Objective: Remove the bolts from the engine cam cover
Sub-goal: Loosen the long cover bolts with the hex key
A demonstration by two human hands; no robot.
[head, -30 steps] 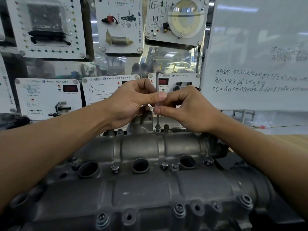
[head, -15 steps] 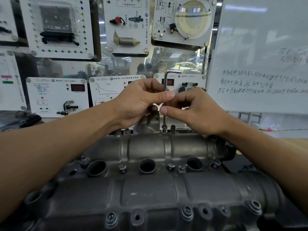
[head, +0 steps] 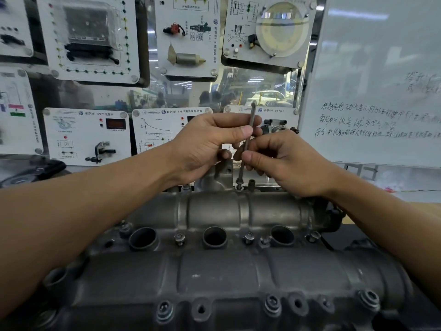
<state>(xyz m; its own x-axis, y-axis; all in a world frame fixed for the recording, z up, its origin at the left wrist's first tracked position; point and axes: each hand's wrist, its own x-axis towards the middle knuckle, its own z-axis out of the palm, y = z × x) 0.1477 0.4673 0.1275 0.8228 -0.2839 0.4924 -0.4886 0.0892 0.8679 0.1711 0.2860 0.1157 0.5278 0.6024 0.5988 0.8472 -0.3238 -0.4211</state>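
Observation:
A grey metal cam cover (head: pixel 214 278) fills the lower half of the head view. A thin hex key (head: pixel 247 139) stands nearly upright in a bolt (head: pixel 239 182) on the cover's far edge. My left hand (head: pixel 207 144) pinches the key's upper part between thumb and fingers. My right hand (head: pixel 284 161) pinches the shaft lower down. Several more bolts sit in the cover, among them one in the middle row (head: pixel 248 238) and one at the near edge (head: pixel 272 304). Some holes on the near edge (head: pixel 201 308) hold no bolt.
Three round plug wells (head: pixel 214 236) open along the cover's middle. White training panels (head: pixel 86 134) hang behind the engine, and a whiteboard (head: pixel 377 91) with handwriting stands at the back right. A dark object (head: pixel 35 170) lies at the far left.
The key's bent top arm, seen pointing right half a second ago, no longer shows, so the key has turned. Both hands stay on it. The camera has shifted slightly.

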